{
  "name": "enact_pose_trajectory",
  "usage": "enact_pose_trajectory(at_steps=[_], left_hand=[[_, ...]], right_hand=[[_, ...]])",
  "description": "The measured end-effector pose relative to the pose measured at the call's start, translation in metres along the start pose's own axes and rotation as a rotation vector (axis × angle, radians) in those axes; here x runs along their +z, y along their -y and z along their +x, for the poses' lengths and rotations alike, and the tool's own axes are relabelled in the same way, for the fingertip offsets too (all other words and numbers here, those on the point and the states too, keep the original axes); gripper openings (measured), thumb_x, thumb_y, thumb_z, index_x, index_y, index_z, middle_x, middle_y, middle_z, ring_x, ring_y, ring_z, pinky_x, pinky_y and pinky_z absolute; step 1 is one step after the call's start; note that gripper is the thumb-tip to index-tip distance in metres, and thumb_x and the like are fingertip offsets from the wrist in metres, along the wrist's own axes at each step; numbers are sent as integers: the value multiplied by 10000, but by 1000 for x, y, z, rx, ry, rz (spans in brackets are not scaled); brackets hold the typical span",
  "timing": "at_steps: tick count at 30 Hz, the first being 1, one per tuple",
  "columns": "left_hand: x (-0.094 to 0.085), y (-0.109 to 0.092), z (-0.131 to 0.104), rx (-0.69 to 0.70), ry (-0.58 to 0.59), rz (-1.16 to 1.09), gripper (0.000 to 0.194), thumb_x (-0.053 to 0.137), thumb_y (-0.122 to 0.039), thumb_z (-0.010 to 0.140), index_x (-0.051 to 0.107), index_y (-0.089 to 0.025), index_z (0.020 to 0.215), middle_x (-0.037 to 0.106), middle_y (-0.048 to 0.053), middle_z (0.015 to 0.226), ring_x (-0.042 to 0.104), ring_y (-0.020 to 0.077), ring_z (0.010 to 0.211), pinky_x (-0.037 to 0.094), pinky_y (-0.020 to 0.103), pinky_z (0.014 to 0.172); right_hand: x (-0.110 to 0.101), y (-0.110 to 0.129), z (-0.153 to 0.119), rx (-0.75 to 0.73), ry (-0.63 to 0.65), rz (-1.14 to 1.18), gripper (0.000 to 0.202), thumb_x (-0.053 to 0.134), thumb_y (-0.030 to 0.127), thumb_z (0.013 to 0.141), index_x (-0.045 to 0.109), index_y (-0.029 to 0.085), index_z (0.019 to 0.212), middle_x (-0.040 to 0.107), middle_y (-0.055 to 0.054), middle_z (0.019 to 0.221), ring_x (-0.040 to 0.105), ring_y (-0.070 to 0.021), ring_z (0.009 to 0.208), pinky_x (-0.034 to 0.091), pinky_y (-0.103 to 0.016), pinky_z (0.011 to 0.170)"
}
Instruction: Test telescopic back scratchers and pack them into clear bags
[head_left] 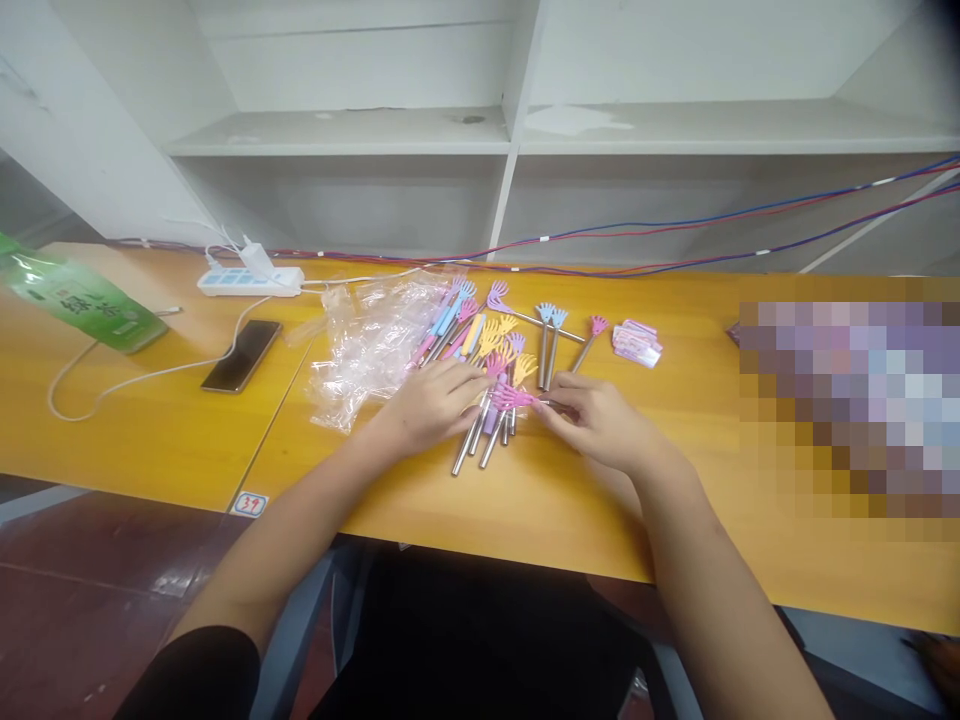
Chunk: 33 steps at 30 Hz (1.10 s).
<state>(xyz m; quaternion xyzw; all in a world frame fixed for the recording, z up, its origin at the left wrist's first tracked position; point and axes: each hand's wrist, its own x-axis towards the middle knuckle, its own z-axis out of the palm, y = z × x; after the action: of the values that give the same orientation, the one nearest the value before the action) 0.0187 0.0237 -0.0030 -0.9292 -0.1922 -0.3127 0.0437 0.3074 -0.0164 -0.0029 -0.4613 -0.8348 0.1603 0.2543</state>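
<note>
Several small hand-shaped scratchers with metal rods lie in a pile on the table (600, 520). My right hand (596, 415) is closed in a pinch on a pink scratcher (514, 398), near where its head meets the rod. My left hand (442, 405) rests over the left side of the pile, fingers together; what it holds, if anything, is hidden. Yellow scratchers (525, 368) lie between the hands. Beyond my right hand are two blue scratchers (551, 320) and another pink one (598, 326). Clear plastic bags (367, 345) lie left of the pile.
A stack of small cards (637, 342) lies right of the scratchers. On the left are a phone (242, 356), a power strip (251, 282) with a white cable, and a green package (82, 300). Blue and red cables run along the back below white shelves (337, 133). A pixelated area covers the right.
</note>
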Motion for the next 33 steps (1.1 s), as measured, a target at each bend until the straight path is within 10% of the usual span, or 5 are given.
enact_pose_trajectory(at_steps=[13, 33], left_hand=[[4, -3, -1, 4, 45, -48, 297, 609, -186, 1053, 656, -113, 1337, 761, 159, 1219, 708, 261, 1126, 623, 462, 992], [3, -2, -2, -6, -52, -12, 371, 616, -298, 1091, 596, -118, 1414, 795, 140, 1233, 770, 254, 1124, 651, 426, 948]], right_hand=[[3, 5, 0, 12, 104, 85, 534, 470, 552, 1108, 675, 220, 742, 597, -59, 778, 567, -194, 718, 429, -345, 697], [7, 1, -3, 111, -80, 197, 447, 626, 622, 1032, 603, 235, 810, 604, -33, 770, 521, -174, 665, 420, -324, 646]])
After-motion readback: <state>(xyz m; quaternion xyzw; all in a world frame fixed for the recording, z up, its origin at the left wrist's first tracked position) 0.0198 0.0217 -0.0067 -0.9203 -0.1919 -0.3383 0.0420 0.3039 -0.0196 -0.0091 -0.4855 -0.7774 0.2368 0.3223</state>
